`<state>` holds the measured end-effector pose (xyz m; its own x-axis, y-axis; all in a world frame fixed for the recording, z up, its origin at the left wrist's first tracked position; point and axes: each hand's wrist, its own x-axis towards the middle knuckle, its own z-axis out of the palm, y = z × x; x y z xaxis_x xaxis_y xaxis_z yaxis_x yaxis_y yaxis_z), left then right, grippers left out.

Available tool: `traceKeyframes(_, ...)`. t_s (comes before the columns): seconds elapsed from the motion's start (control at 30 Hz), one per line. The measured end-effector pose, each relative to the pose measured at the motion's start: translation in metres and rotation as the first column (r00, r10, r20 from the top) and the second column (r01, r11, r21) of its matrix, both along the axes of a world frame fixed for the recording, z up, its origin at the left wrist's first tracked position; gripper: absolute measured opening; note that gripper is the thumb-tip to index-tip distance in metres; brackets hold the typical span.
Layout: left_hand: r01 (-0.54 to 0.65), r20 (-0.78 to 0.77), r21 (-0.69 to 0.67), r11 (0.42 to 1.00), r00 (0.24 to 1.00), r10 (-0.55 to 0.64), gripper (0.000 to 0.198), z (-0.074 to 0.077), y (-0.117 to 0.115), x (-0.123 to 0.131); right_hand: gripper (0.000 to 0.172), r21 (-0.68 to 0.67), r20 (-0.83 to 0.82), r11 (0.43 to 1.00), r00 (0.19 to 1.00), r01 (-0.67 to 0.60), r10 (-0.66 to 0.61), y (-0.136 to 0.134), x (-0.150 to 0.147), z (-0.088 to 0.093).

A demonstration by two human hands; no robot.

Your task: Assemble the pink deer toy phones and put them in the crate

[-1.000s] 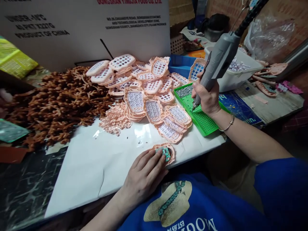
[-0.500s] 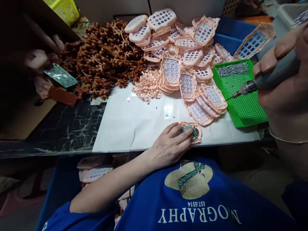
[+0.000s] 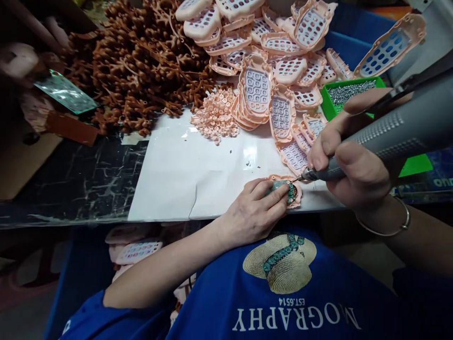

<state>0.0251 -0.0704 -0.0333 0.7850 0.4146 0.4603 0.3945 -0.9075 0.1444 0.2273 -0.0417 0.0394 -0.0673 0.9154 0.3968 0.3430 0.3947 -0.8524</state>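
My left hand point(image 3: 260, 205) presses a green circuit board point(image 3: 282, 185) down in a pink plastic shell point(image 3: 297, 197) at the front edge of the white sheet. Its fingers lie over the board and hide part of it. My right hand point(image 3: 357, 165) is wrapped round a grey electric screwdriver point(image 3: 375, 137). The screwdriver's bit points left, with its tip at the upper right edge of the board. Behind the right hand is a green tray point(image 3: 331, 106) of small metal screws point(image 3: 348, 94), partly covered by the hand and the tool.
Pink shells point(image 3: 256, 89) are piled at the back. Small pink plastic parts point(image 3: 217, 115) lie in a heap left of them, beside a large brown pile of knobbly pieces point(image 3: 148, 61). A blue bin point(image 3: 354, 47) stands at the back right. Another person's hand point(image 3: 21, 59) shows at far left.
My right hand has brought the screwdriver from beside the green tray down and left to the board. My left hand stays on the board and shell. The view has shifted slightly.
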Motion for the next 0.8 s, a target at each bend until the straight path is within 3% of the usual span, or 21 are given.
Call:
traceKeyframes(0.1,-0.003,0.0,0.008,1.0,1.0,0.003,0.026,-0.001,0.001,0.0,0.033,0.043,-0.285,0.998,0.956,-0.053,0.063,0.002,-0.004,-0.005)
traceKeyframes(0.27,-0.008,0.01,0.016,1.0,1.0,0.008,0.025,-0.001,0.001,0.0,0.031,0.125,-0.465,0.985,0.87,-0.12,0.165,0.006,-0.011,-0.002)
traceKeyframes(0.5,0.003,0.037,-0.002,1.0,0.999,-0.003,0.026,-0.002,0.001,0.0,0.034,0.073,-0.466,0.992,0.876,-0.107,0.128,0.006,-0.007,-0.004)
traceKeyframes(0.8,0.008,0.038,-0.032,0.999,0.999,-0.007,0.024,-0.002,0.001,0.0,0.035,0.077,-0.432,0.985,0.885,-0.155,0.173,0.006,-0.006,-0.008)
